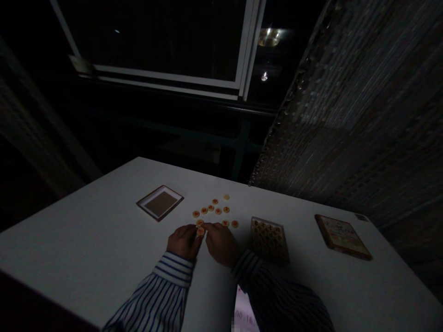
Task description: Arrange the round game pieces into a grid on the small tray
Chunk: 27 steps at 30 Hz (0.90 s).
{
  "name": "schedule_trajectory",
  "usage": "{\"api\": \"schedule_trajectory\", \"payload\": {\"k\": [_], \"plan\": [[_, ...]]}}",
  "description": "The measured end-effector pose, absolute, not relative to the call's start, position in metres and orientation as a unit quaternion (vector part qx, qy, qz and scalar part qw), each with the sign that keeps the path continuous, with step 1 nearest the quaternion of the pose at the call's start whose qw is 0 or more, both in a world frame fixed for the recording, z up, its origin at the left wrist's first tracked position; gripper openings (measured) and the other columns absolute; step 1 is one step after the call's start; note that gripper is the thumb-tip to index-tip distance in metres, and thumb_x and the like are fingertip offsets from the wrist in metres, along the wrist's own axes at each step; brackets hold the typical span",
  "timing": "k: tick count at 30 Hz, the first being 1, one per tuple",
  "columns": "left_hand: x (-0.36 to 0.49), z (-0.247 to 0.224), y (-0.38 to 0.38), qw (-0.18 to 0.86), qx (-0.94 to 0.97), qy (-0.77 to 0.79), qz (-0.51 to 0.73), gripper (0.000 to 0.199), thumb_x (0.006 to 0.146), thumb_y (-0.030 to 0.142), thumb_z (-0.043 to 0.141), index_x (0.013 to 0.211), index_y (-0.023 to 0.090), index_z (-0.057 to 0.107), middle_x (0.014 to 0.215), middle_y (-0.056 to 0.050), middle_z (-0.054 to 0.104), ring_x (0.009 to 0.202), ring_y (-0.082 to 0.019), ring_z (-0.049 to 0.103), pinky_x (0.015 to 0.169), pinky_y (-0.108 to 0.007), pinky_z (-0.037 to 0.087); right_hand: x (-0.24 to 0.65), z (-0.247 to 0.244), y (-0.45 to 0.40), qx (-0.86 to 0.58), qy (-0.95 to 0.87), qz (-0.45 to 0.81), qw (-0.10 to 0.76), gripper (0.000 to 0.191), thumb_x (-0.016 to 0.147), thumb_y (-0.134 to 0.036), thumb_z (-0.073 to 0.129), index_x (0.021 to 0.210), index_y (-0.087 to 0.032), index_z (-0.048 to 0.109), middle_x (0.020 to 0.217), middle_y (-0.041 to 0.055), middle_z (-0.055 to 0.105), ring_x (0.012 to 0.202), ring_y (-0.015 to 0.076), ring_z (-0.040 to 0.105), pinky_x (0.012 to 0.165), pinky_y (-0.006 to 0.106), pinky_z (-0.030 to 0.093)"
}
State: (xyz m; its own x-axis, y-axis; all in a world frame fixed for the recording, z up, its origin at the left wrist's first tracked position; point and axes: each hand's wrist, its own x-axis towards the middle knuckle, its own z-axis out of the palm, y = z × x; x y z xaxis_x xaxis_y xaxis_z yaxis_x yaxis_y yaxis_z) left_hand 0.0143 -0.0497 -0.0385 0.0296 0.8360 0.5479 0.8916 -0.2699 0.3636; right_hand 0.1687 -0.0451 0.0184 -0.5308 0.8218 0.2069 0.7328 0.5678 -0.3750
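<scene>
My left hand (182, 240) and my right hand (221, 243) meet just above the white table, fingers bent inward. Between their fingertips is a round xiangqi piece (200, 232) with a red character, pinched by thumb and fingers from both sides. Right behind it, another red-marked disc (200, 222) touches or nearly touches my fingers. Beyond the hands lie several more loose xiangqi pieces (211, 208), mostly red-marked and face up. One pale disc (226, 197) at the back shows no clear mark. Right of my right hand, an open box (284, 230) holds rows of dark-marked pieces.
An open shallow tray or lid (173, 204) lies on the table (104, 230) at left. A flat box with a printed cover (342, 236) rests at the right. Under my right forearm a lit screen (244, 313) shows. A bead curtain (328, 115) hangs beyond the right edge.
</scene>
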Motion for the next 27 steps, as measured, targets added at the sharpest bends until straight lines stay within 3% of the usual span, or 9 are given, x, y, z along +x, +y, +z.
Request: {"api": "schedule_trajectory", "payload": {"k": [9,19,27], "plan": [[0.023,-0.025,-0.054,-0.068,-0.675,-0.601,-0.423,0.032,0.077,0.046,0.047,0.084,0.021,0.065,0.082,-0.004,0.070,0.078,-0.020,0.064,0.074,-0.032,0.049,0.173,0.027,-0.043,-0.427,-0.865,0.149,0.218,0.034,0.084,-0.013,0.034,0.114,-0.018,0.048,0.105,0.0045,0.060,0.098,0.0155,0.051,0.088,0.029,0.034],[0.037,-0.017,-0.056,-0.310,-0.497,-0.556,-0.589,0.039,0.063,0.049,0.062,0.082,0.016,0.060,0.078,-0.007,0.070,0.070,-0.018,0.065,0.068,-0.029,0.053,0.176,0.047,-0.044,-0.450,-0.862,0.134,0.191,0.032,0.084,-0.014,0.035,0.111,-0.021,0.050,0.102,0.0043,0.061,0.096,0.0159,0.053,0.085,0.029,0.035],[0.049,-0.005,-0.056,-0.433,-0.432,-0.491,-0.620,0.046,0.051,0.046,0.072,0.081,0.012,0.060,0.074,-0.009,0.069,0.069,-0.019,0.065,0.066,-0.031,0.053,0.193,0.060,-0.047,-0.453,-0.858,0.144,0.192,0.029,0.086,-0.018,0.035,0.110,-0.021,0.051,0.102,0.0042,0.061,0.096,0.0157,0.054,0.085,0.029,0.036]]}}
